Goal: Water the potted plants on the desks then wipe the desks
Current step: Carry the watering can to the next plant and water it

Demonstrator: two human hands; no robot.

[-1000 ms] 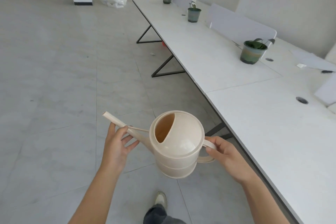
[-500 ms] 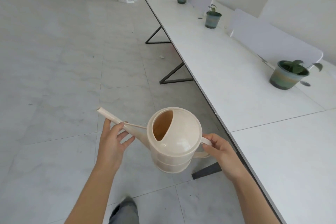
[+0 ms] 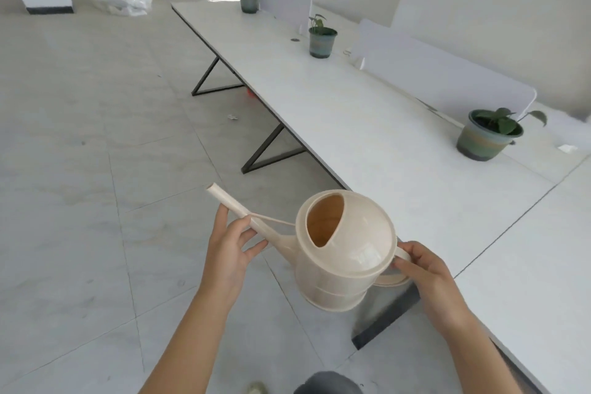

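Diagonally across the right of the frame runs the white desk with three potted plants. Lower centre, the cream watering can: right hand grips its handle, left hand pinches its spout.

Open-plan office: long row of white desks with divider panels, cable grommets, potted plants, tiled floor.

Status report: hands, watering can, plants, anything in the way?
Right hand on handle, left hand steadying spout; watering can level, over the floor. Nearest pot on desk, not watered yet. Path clear.
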